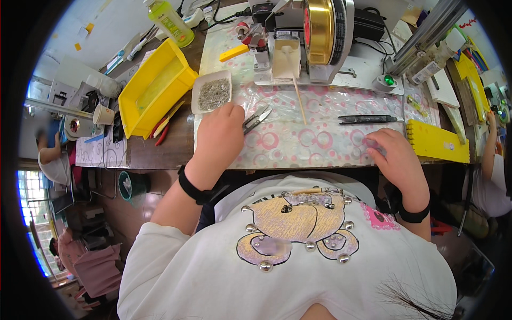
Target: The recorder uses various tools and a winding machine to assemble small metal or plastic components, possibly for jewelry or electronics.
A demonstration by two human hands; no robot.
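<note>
Your left hand (pixel 222 130) is curled at the near right edge of a white tray (pixel 196 90) of small greyish pieces, on the left of the table (pixel 165 153); its fingertips are hidden, so I cannot tell whether they pinch anything. Your right hand (pixel 392 151), well apart from it, rests loosely bent on the right, thumb and forefinger parted.

A printed green label wraps the drink bottle (pixel 173 26) at far left. The clear bottle (pixel 424 68) at far right has a white printed label, and a small pale sticker marks the yellow box (pixel 434 140) at near right. Red marks show on the far right wall (pixel 472 21).

Between your hands, a clear sheet covers a pink-circled cloth (pixel 288 145), bearing snips (pixel 257 120) near your left hand and black tweezers (pixel 367 119) beyond your right. Dark wood shows on the left, under a yellow bin (pixel 137 125).

Leftward in the room are a green waste bin (pixel 140 182) on tiled floor (pixel 152 205) and a barred window (pixel 31 213); people sit at both sides.
</note>
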